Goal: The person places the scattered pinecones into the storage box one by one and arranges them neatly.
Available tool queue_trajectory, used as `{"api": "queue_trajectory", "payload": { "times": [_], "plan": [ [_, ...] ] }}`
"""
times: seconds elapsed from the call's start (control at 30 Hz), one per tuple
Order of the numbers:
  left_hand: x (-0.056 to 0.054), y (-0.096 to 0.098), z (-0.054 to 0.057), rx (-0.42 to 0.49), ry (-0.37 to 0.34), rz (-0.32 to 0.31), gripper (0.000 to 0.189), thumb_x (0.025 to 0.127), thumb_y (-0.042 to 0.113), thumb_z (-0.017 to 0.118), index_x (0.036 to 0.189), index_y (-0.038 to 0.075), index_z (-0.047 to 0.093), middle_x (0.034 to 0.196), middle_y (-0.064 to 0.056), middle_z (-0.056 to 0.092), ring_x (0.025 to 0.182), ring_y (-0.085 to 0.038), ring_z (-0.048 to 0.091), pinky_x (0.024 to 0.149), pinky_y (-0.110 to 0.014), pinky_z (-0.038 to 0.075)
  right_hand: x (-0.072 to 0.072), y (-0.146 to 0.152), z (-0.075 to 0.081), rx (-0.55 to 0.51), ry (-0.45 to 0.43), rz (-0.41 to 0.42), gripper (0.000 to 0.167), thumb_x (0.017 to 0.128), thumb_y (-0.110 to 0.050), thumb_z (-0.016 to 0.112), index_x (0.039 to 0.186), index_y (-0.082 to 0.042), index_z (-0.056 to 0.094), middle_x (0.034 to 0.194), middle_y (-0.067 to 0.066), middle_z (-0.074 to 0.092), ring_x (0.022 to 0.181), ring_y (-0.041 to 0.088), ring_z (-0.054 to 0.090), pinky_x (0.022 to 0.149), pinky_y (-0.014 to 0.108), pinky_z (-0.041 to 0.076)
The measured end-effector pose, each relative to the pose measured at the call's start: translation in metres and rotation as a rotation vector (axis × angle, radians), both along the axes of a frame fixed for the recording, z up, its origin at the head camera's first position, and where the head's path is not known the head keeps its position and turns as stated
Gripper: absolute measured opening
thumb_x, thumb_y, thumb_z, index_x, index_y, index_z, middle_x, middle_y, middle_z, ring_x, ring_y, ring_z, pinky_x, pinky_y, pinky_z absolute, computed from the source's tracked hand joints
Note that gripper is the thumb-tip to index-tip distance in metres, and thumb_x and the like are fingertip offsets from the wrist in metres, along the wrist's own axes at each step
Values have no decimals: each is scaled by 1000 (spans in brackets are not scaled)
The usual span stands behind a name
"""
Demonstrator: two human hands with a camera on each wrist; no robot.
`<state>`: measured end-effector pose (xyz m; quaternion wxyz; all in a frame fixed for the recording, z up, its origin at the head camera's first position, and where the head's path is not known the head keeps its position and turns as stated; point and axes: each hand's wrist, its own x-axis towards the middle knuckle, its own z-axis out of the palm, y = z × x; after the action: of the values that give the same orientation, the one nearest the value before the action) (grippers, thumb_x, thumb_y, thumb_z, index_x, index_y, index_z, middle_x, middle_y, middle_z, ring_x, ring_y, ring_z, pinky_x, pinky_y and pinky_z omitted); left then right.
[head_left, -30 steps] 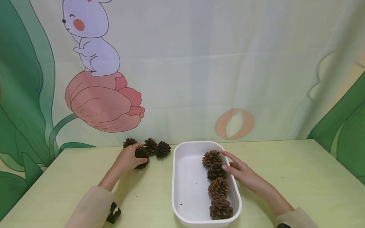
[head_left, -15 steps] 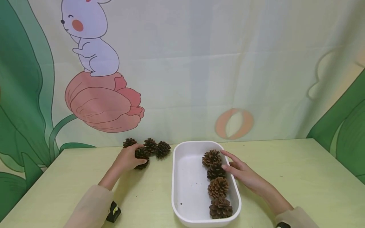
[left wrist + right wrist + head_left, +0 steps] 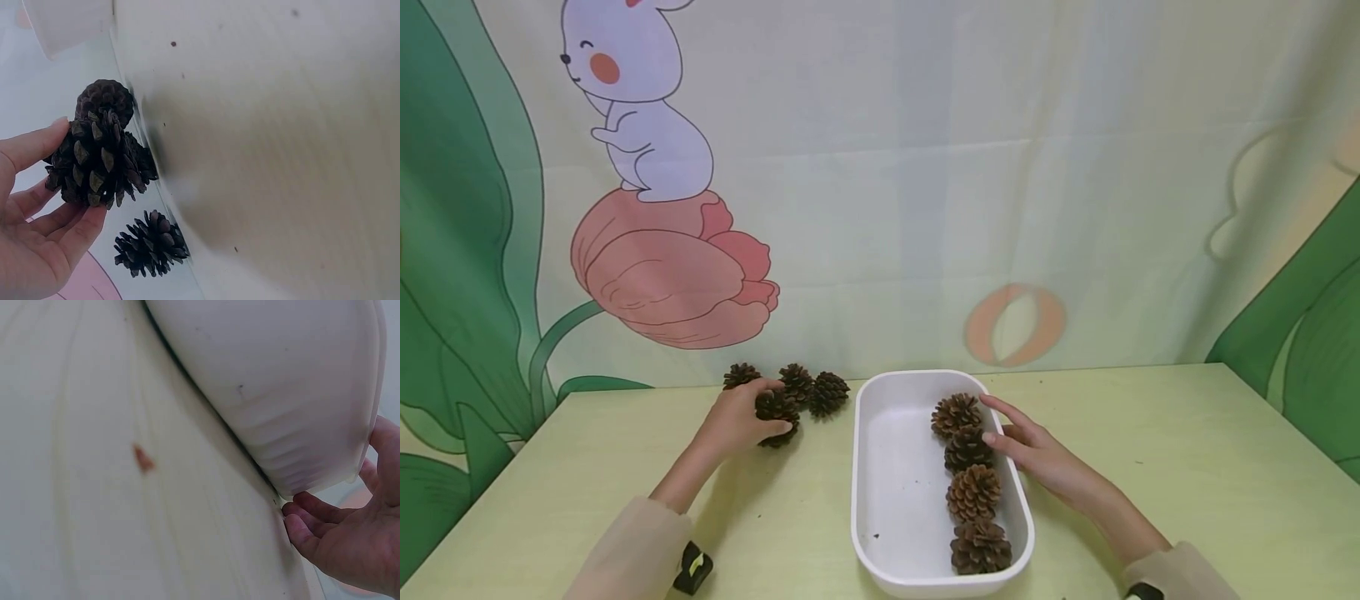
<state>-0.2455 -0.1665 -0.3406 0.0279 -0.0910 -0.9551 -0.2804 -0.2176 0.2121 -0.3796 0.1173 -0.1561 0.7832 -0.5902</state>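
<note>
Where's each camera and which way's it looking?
Head: worn there, facing forward and down at tub, pinecones and table; left hand and right hand show.
Left wrist: worn there, facing held pinecone; left hand shows.
Right wrist: worn there, facing tub's outside; right hand shows.
Head and left wrist share left hand and held pinecone.

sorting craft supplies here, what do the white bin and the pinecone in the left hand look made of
White bin: probably plastic, smooth with a low sheen, judging by its rounded corners and even rim. Pinecone in the left hand: seemingly natural, woody and matte, from its rough, overlapping dark scales.
</note>
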Motion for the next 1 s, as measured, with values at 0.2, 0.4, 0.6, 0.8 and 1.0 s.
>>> {"api": "queue_trajectory", "payload": {
  "times": [0.2,0.4,0.6,0.8,1.0],
  "plan": [
    [8,-1,2,15,37,-23,57,76,16,73,126,2,51,122,-24,53,110,-41,49,84,-53,44,-1,-1,-3,-8,-12,-3,59,94,-25,49,146,-16,21,138,35,26,123,44,34,97,55,35],
    [16,0,4,40,51,-33,62,75,18,74,129,2,48,124,-22,52,111,-40,49,84,-53,44,-1,-1,-4,-14,-18,-5,60,94,-25,49,146,-16,21,136,36,27,122,44,35,96,53,37],
    [24,3,4,61,74,-42,62,74,17,76,128,3,50,126,-19,53,112,-39,49,86,-51,45,0,-1,-3,-12,-19,-13,60,94,-25,49,146,-16,21,137,35,29,122,42,36,95,51,38],
    [33,8,5,81,84,-40,61,73,18,76,128,7,52,126,-17,54,111,-39,50,86,-52,45,-1,-1,-3,-2,-14,-13,59,94,-26,49,145,-16,22,140,34,24,125,44,31,96,55,35],
    [42,16,9,129,116,-66,60,72,17,77,127,9,53,126,-13,54,109,-35,53,85,-44,48,-1,-1,-3,-6,-18,-10,58,94,-26,49,145,-17,22,142,33,21,126,45,30,97,56,34]
  ]
}}
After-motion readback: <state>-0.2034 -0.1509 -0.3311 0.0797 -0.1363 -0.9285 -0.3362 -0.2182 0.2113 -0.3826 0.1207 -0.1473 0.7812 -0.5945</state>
